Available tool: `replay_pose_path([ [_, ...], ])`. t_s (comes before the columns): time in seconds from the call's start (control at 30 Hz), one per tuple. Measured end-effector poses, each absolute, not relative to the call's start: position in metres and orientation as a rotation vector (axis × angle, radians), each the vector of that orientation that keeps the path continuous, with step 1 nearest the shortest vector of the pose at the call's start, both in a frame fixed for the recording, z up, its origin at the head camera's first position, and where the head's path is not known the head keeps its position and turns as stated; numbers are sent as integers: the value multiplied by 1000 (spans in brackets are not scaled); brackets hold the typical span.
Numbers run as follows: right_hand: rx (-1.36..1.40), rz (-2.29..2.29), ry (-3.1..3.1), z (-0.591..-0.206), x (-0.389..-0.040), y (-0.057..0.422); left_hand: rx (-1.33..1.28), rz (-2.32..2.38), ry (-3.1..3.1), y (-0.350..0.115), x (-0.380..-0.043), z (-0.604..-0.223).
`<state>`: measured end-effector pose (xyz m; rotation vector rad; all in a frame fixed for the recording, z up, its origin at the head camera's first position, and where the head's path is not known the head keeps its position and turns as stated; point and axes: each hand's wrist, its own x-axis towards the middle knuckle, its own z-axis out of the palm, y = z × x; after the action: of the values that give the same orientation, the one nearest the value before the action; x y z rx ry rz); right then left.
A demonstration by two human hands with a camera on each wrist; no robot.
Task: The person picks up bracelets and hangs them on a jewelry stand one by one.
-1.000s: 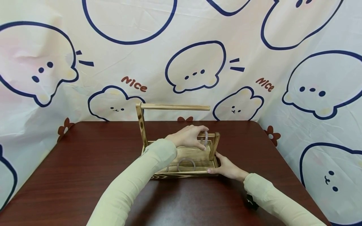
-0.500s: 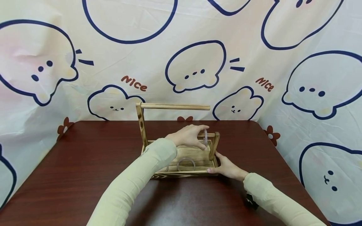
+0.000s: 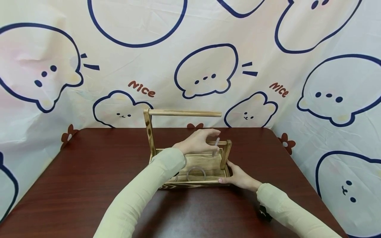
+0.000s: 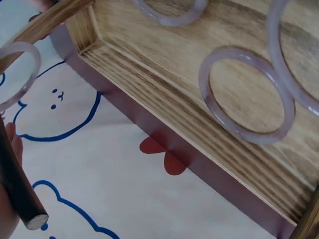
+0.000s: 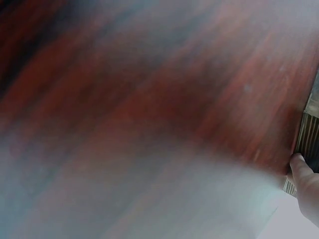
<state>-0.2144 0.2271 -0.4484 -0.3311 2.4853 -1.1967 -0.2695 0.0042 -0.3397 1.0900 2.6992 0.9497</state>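
Observation:
A wooden tray-like stand (image 3: 205,162) has two bars: a higher one (image 3: 184,113) joined at its left post, and a lower one (image 3: 221,143) joined at its right post. One pale lavender bangle (image 4: 35,64) hangs tilted on the lower bar, near that post. Around it my left hand (image 3: 197,141) has fingers and thumb spread, the upper fingers apart from the bangle and the thumb close beside it. Several more bangles (image 4: 246,94) lie or lean in the tray. My right hand (image 3: 239,175) grips the stand's right end, thumb on the front rim.
The stand rests on a dark red-brown table (image 3: 89,185). A pale cloth printed with cartoon faces (image 3: 205,69) rises behind and at both sides. My left forearm (image 3: 143,188) reaches over the stand's front left corner.
My left fingers have spread and let go of the bangle, which now tilts on the lower bar. The right hand and the stand stay where they were.

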Motion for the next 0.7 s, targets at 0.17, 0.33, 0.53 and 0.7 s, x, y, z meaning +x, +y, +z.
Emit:
replay_pose_path([
  [0.17,-327,-1196,2493,-447,-214,228,1138,981,2745,1,-268,-335],
  [0.33,-318,-1184,2508,-445,-213,228,1119,1021,2771,-5,-264,-330],
  [0.53,-318,-1191,2504,-445,-211,227,1010,1129,2793,-19,-256,-327],
  [0.7,-317,-1195,2501,-445,-211,227,941,1162,2841,-38,-250,-325],
])
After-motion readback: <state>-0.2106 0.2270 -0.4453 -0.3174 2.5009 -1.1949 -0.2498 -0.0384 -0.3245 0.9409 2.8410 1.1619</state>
